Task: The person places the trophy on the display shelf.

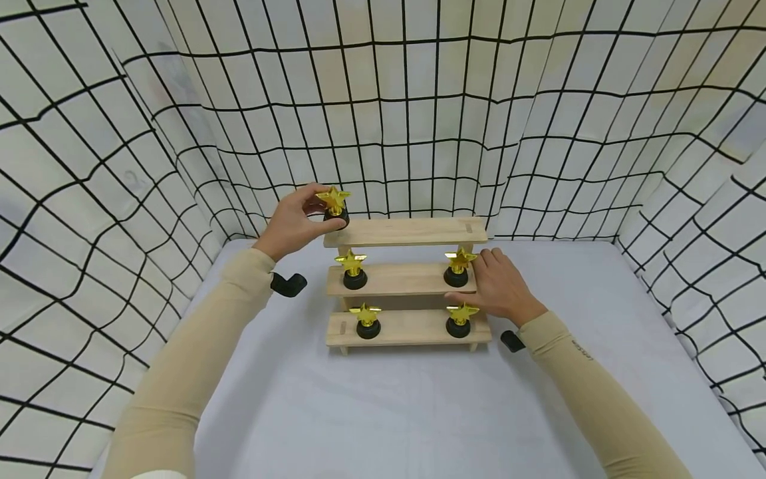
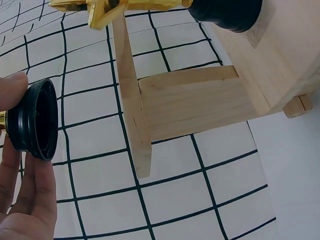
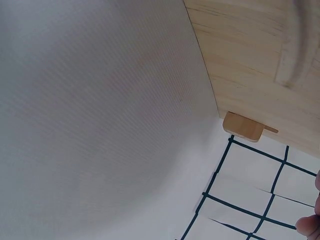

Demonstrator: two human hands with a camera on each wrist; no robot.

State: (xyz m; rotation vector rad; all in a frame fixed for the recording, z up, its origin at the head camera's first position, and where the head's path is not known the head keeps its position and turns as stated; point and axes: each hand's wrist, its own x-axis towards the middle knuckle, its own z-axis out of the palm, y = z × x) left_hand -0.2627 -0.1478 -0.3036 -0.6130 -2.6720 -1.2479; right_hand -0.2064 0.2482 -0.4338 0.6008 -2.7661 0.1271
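My left hand (image 1: 293,223) pinches a gold star trophy (image 1: 335,199) by its black base, just off the left end of the rack's top step. In the left wrist view the hollow underside of that base (image 2: 44,120) faces the camera, apart from the wood. My right hand (image 1: 504,287) grips the right end of the three-step wooden rack (image 1: 407,278) at the middle step, thumb along the front edge. Two star trophies stand on the middle step, a left one (image 1: 354,271) and a right one (image 1: 457,267). The bottom step bears another pair, left (image 1: 368,322) and right (image 1: 459,322).
The rack stands on a white-covered table (image 1: 395,406). White walls with a black grid (image 1: 419,120) rise behind and at both sides. A black wrist-camera piece (image 1: 288,285) sticks out from the left wrist, and another (image 1: 512,341) from the right.
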